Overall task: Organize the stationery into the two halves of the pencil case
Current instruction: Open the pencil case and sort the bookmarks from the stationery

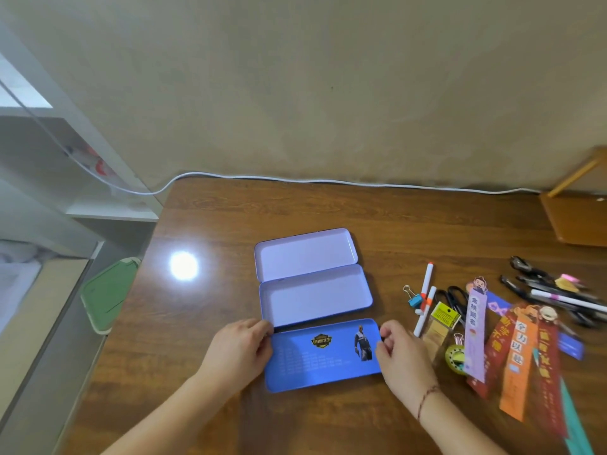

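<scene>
Both forearms enter from the bottom edge. Left hand (241, 351) grips the left end of the printed blue lid (323, 356) with curled fingers; right hand (402, 353) pinches the lid's right end between thumb and curled fingers. A thin cord bracelet (427, 394) sits on the right wrist.

Pencil case (315, 300): a thin metal tin, lying open at the centre of the wooden table (230, 218). It presents three shallow panels in a row: the blue lid nearest, then two pale, empty trays beyond it, hinged together.

Handling, as judged: light, rigid and smooth, likely to slide on the glossy tabletop. Hold it at the short ends, as now, and steady one tray with a hand while loading.

Stationery lies to the right, well apart from the case: white pens (426, 295), a blue binder clip (414, 298), black scissors (456, 298), long paper bookmarks (522, 353), a green tape roll (455, 354), and dark pens (542, 287) farther right. Bookmarks are limp; lift them flat. None is in the case yet.

A white cable (328, 181) runs along the far table edge at the wall.
</scene>
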